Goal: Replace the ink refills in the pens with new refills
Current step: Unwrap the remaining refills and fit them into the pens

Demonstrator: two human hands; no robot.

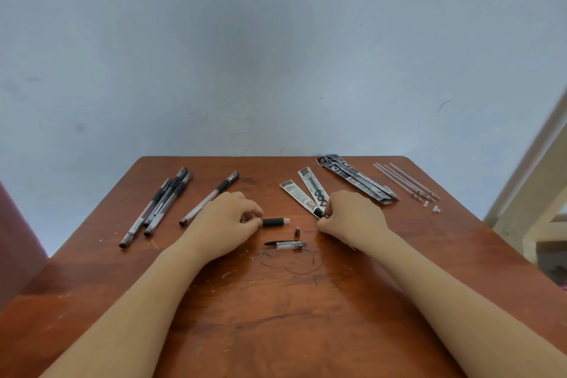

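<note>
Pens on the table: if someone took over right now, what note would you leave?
Left hand: shut on the open pen barrel.
Right hand: shut on a refill packet.
Pen cap and metal tip lie between the hands.
Four pens lie left; more packets and loose refills far right.
Left: unwrap refill, insert, reassemble. The other pens' state can't be told.

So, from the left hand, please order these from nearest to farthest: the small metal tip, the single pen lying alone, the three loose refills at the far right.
1. Single pen: beside the left hand, on its far left side.
2. Small metal tip: between the two hands.
3. Loose refills: far right corner of the table.
</note>
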